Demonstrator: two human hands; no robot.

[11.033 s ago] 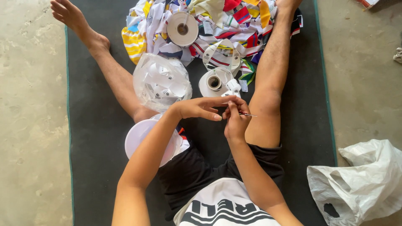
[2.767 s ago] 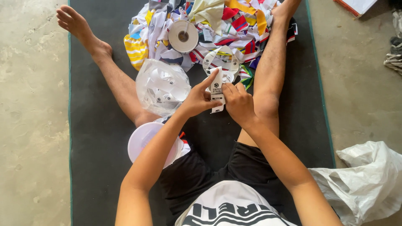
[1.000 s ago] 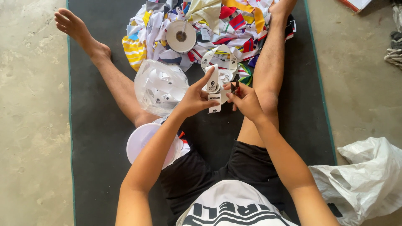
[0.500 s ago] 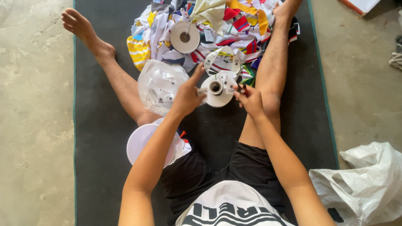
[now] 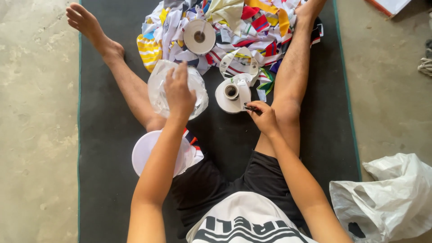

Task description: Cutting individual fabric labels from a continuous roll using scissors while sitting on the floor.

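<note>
Concrete floor (image 5: 36, 135), with a dark mat (image 5: 103, 180) laid over it; we sit on the mat, legs spread. We take the near roll (image 5: 230, 95), a white tape roll lying flat between our knees, as landmark.

- Left hand (image 5: 178, 92): left of the near roll, fingers spread and empty, hovering over or resting on a clear bag (image 5: 198, 96); we cannot tell which.
- Right hand (image 5: 264, 118): just right of and below the near roll, fingers pinched on a small dark tool (image 5: 252, 108) whose tip touches the roll's loose end. What kind of tool it is, we cannot tell.
- Far roll (image 5: 199, 37): a second white tape roll, beyond the near roll and to its left, lying on the scraps.
- Scraps (image 5: 252, 22): a heap of striped, many-coloured cloth pieces, beyond the near roll, between our feet.
- Lid (image 5: 146, 153): white and round, well below and left of the near roll, under our left forearm.
- White bag (image 5: 387, 198): crumpled plastic, far right of and below the near roll, on the floor off the mat.
</note>
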